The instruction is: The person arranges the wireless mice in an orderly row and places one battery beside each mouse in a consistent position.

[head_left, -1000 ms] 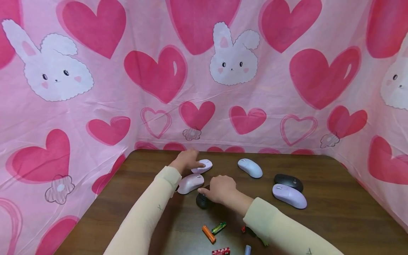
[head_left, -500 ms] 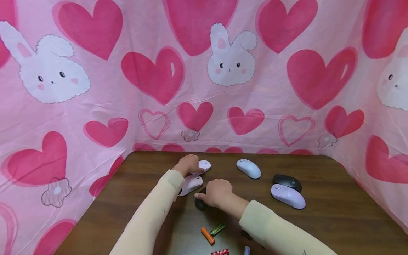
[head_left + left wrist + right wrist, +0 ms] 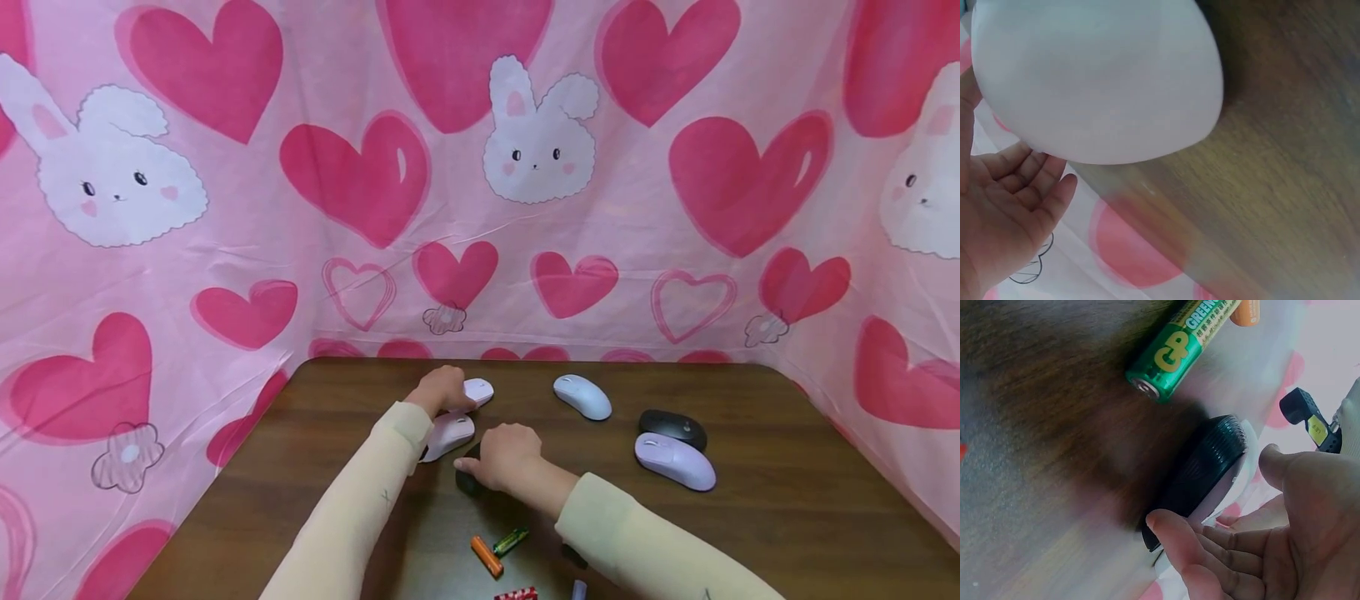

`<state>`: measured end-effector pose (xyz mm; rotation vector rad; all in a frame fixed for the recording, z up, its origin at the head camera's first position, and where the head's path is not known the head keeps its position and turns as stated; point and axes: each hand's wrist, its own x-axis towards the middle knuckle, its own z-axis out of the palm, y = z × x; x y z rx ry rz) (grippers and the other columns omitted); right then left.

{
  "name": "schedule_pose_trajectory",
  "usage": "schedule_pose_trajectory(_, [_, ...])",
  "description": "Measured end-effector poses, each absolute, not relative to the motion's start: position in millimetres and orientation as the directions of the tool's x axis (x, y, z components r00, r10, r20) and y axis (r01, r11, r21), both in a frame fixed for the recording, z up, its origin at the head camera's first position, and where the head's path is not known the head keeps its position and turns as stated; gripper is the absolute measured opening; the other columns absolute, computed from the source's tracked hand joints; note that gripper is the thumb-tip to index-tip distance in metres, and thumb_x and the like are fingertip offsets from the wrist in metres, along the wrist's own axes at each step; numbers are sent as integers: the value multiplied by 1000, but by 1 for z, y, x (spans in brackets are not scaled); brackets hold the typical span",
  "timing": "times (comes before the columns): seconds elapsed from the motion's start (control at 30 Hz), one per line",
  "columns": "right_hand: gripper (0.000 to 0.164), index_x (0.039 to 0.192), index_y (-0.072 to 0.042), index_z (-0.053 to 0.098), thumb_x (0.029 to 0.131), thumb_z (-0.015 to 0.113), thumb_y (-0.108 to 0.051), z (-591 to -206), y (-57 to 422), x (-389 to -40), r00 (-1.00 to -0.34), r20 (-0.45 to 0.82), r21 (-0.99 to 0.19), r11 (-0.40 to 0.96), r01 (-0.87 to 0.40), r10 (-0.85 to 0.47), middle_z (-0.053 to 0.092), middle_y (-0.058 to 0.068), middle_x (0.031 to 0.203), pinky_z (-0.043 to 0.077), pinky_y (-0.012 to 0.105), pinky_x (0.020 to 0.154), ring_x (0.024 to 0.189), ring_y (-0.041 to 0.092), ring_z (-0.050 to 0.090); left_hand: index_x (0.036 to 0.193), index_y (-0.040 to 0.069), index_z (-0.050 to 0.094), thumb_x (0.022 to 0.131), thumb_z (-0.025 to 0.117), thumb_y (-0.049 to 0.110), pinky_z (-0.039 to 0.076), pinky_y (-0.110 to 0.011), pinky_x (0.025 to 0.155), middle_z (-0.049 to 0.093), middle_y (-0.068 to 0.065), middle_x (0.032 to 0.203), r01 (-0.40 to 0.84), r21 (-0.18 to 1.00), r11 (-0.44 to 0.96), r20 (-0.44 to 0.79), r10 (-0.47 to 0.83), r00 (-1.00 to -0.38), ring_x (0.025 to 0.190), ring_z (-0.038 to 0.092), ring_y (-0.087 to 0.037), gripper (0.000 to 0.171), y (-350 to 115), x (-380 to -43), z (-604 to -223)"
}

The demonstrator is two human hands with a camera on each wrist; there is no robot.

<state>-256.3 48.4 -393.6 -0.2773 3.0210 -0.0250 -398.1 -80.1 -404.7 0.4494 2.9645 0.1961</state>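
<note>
- Head: the left hand [image 3: 441, 390] touches the far pale mouse [image 3: 480, 388]; I cannot tell whether it grips.
- The right hand [image 3: 510, 454], apart, grips the black mouse [image 3: 468, 482].
- Left wrist: a pale mouse [image 3: 1104, 81] partly hides the fingers.
- Right wrist: a green battery [image 3: 1175, 356] lies near the black mouse.

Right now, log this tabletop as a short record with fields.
Left hand: at far pale mouse; grip hidden
Right hand: grips near black mouse
Between hands: middle pale mouse
Back: pale blue mouse
Right side: lilac mouse, other black mouse just behind
Front: orange battery, green battery
Surface: brown tabletop
Backdrop: pink cloth, hearts and rabbits
</note>
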Motion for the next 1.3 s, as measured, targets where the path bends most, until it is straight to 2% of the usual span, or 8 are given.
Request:
schedule_pose_trajectory(0.27, [73, 95, -10, 76, 80, 50, -78, -397, 42, -257, -984, -106, 22, 989, -148, -144, 69, 8, 96, 50, 38, 65, 81, 26, 62, 89, 5, 66, 77, 75, 46, 51, -38, 71, 62, -6, 81, 272, 139, 952, -48, 281, -959, 72, 57, -21, 44, -87, -397, -403])
schedule_pose_trajectory(0.37, [77, 98, -10, 75, 79, 48, -80, -398, 39, -256, -985, -110, 43, 989, -139, -134, 69, 8, 97, 50, 37, 65, 81, 26, 61, 90, 5, 65, 77, 75, 47, 51, -39, 71, 61, -6, 81, 255, 151, 955, -34, 263, -964, 71, 56, -22, 45, -91, -397, -401])
schedule_pose_trajectory(0.63, [80, 97, -9, 75, 77, 49, -82, -400, 36, -258, -986, -101, 100, 985, -142, -132, 68, 9, 91, 50, 36, 61, 74, 24, 60, 92, 4, 64, 76, 76, 47, 50, -39, 69, 60, -7, 81, 223, 177, 959, -15, 229, -973, 71, 56, -23, 47, -106, -399, -397])
schedule_pose_trajectory(0.77, [78, 97, -9, 74, 77, 50, -81, -399, 37, -258, -985, -103, 107, 982, -153, -142, 68, 9, 91, 50, 36, 63, 76, 24, 61, 95, 3, 64, 75, 77, 47, 51, -39, 70, 60, -7, 81, 211, 197, 957, -1, 215, -977, 71, 56, -23, 50, -115, -399, -396])
schedule_pose_trajectory(1.1, [70, 98, -9, 72, 78, 57, -75, -394, 46, -261, -968, -195, 91, 980, -177, -156, 65, 6, 88, 49, 36, 64, 74, 21, 57, 96, 1, 64, 75, 77, 46, 50, -42, 69, 61, -10, 86, 165, 205, 965, 15, 165, -986, 74, 56, -25, 51, -143, -392, -395])
schedule_pose_trajectory(1.3, [67, 98, -7, 70, 77, 62, -70, -390, 50, -262, -964, -210, 61, 982, -179, -163, 63, 7, 85, 49, 37, 65, 73, 21, 55, 96, 1, 64, 76, 75, 45, 49, -43, 67, 59, -10, 85, 162, 206, 965, 20, 162, -987, 73, 55, -25, 50, -158, -389, -397])
